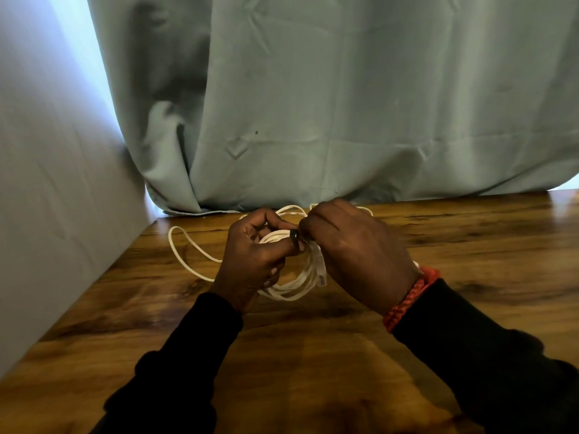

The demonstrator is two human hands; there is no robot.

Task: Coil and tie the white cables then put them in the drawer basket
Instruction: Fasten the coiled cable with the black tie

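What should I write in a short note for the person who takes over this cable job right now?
Left hand: shut on the white cable coil, held just above the wooden table.
Right hand: pinching the same coil at its top, beside a small dark tie.
A loose cable loop lies on the table to the left.
Done: most of the coiling.
Left: tie it and put it away. No drawer basket is in view.

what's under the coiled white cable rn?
Beneath the coiled white cable, held by the left hand and right hand, is bare brown wooden tabletop. Loose cable loops lie there. The hands hide what's directly underneath.
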